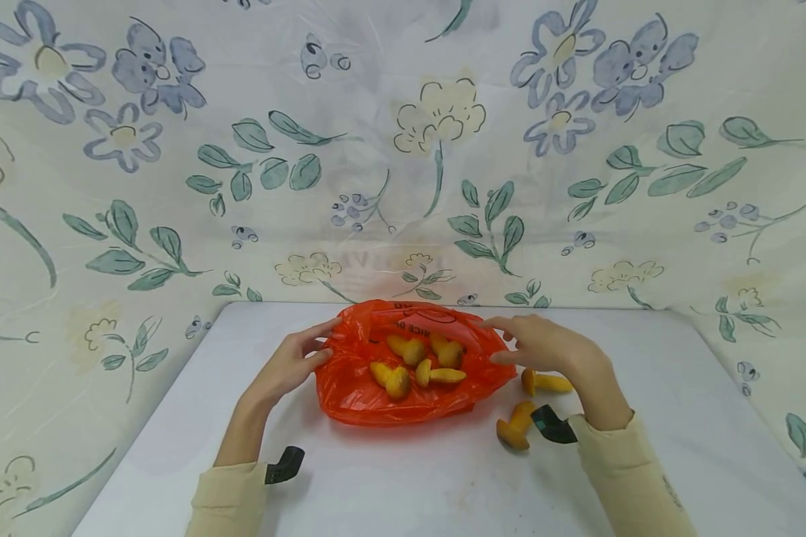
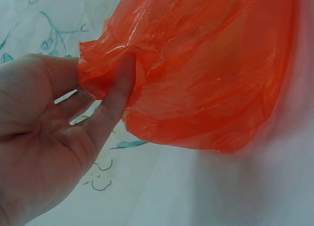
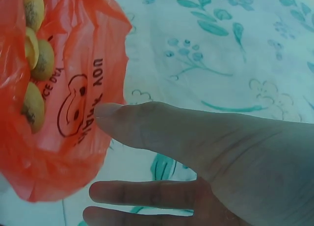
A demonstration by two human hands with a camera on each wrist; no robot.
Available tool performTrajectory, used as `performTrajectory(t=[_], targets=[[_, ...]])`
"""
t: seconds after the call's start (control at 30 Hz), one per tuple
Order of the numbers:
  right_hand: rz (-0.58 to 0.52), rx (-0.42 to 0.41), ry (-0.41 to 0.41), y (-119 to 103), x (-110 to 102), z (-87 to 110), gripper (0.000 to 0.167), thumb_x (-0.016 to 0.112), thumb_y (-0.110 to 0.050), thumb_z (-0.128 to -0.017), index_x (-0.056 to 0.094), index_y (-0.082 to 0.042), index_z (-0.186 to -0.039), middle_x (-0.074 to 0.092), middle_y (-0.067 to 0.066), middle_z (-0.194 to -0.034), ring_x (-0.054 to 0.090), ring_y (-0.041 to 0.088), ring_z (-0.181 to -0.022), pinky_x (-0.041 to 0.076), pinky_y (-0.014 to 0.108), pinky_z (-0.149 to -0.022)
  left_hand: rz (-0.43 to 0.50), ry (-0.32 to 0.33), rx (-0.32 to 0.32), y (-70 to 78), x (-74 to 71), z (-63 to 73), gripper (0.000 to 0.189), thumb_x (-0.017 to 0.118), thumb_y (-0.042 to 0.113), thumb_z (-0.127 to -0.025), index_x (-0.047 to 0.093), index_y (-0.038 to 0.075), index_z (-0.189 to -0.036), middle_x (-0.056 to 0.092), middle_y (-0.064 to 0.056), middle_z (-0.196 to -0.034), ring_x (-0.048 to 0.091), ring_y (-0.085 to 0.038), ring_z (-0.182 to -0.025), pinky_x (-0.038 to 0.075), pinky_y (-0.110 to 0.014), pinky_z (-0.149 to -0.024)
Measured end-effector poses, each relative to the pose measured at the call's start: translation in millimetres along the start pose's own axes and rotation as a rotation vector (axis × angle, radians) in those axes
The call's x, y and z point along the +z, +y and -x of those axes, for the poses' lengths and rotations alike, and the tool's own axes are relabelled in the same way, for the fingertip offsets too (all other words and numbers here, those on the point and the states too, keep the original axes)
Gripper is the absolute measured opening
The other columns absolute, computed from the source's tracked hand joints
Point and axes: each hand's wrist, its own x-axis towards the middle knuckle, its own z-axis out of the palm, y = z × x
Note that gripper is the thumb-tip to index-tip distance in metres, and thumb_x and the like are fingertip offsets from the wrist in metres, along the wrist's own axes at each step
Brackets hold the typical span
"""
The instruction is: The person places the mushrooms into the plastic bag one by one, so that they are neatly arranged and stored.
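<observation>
A red plastic bag [image 1: 369, 410] lies with its mouth open on the white table, and several yellow-brown mushrooms [image 1: 398, 382] show inside it. My left hand [image 1: 287, 371] pinches the bag's left edge, the film bunched between thumb and fingers in the left wrist view. At the bag's right edge is my right hand [image 1: 544, 344], its fingers straight and spread. In the right wrist view one digit [image 3: 147, 123] overlaps the bag's rim, while two other fingers extend below, apart from it. I cannot tell how firmly that digit touches the film.
Two mushrooms lie on the table right of the bag: one [image 1: 552, 382] beside my right wrist, another [image 1: 516, 426] closer to the front. Floral cloth [image 1: 403, 186] hangs behind the table [image 1: 376, 485] and along both sides.
</observation>
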Motion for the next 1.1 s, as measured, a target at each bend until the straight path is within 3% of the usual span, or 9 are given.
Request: performTrajectory(t=[0.2, 0.37, 0.53, 1.1], targets=[[-0.016, 0.001, 0.010, 15, 1, 5.9, 0.059, 0.071, -0.032, -0.089, 0.049, -0.023, -0.144, 0.065, 0.010, -0.120, 0.061, 0.023, -0.104, 0.058, 0.040, -0.080, 0.008, 0.000, 0.013, -1.4, 0.5, -2.1, 0.054, 0.050, 0.003, -0.097, 0.044, 0.018, -0.149, 0.054, -0.017, -0.140, 0.058, -0.037, -0.121, 0.057, -0.041, -0.092], [-0.021, -0.019, 0.018, 26, 2, 10.6, 0.059, 0.071, -0.033, -0.089, 0.050, -0.019, -0.142, 0.066, 0.014, -0.119, 0.062, 0.024, -0.103, 0.059, 0.039, -0.081, 0.007, -0.004, 0.002, -2.3, -0.1, -2.7, 0.055, 0.050, 0.003, -0.097, 0.043, 0.018, -0.149, 0.054, -0.017, -0.140, 0.057, -0.038, -0.123, 0.056, -0.042, -0.093], [-0.041, 0.012, 0.016, 35, 5, 14.5, 0.061, 0.071, -0.036, -0.088, 0.049, -0.020, -0.143, 0.065, 0.013, -0.120, 0.062, 0.025, -0.104, 0.059, 0.040, -0.081, -0.008, -0.003, -0.019, -2.6, -0.1, -0.5, 0.055, 0.051, 0.004, -0.098, 0.042, 0.018, -0.150, 0.054, -0.017, -0.140, 0.057, -0.038, -0.124, 0.056, -0.042, -0.094], [-0.096, 0.053, 0.050, 70, 16, 34.3, 0.058, 0.069, -0.034, -0.090, 0.049, -0.020, -0.143, 0.062, 0.017, -0.122, 0.060, 0.030, -0.106, 0.057, 0.044, -0.080, 0.005, 0.000, 0.016, -1.9, -1.2, -1.8, 0.055, 0.051, 0.002, -0.097, 0.043, 0.017, -0.149, 0.056, -0.017, -0.138, 0.057, -0.038, -0.124, 0.055, -0.043, -0.096]])
